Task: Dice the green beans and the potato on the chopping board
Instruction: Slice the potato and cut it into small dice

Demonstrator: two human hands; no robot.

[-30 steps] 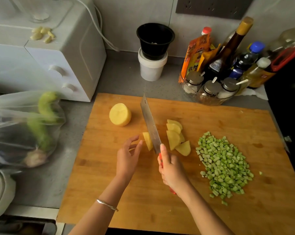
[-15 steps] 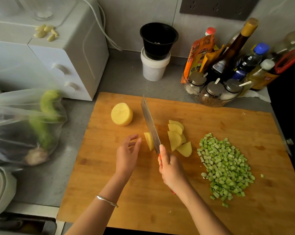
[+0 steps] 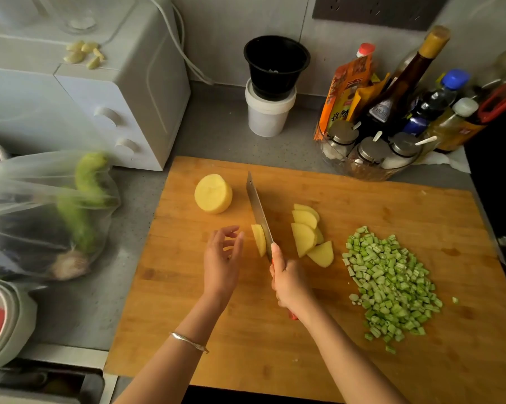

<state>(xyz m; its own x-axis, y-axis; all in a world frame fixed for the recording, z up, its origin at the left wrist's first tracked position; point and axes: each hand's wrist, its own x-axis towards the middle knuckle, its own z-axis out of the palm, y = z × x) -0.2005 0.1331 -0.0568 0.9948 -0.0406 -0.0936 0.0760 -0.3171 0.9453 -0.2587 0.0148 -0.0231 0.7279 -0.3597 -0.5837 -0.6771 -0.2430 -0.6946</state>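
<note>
On chopping board (image 3: 246, 330): right grip (image 3: 289, 282) grasping knife (image 3: 259, 212); potato slice (image 3: 259, 243) beside released left grip (image 3: 221, 266)

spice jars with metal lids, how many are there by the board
3, all in the clear holder behind the chopping board: left jar, middle jar, right jar, side by side. The bottles behind them could hide another.

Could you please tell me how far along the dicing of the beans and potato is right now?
Done: the green beans lie diced in a pile on the chopping board. In hand: the right hand grips the knife, its blade against a potato slice; the left hand hovers open beside it. Left: the cut slices and the potato half are not yet diced.
</note>
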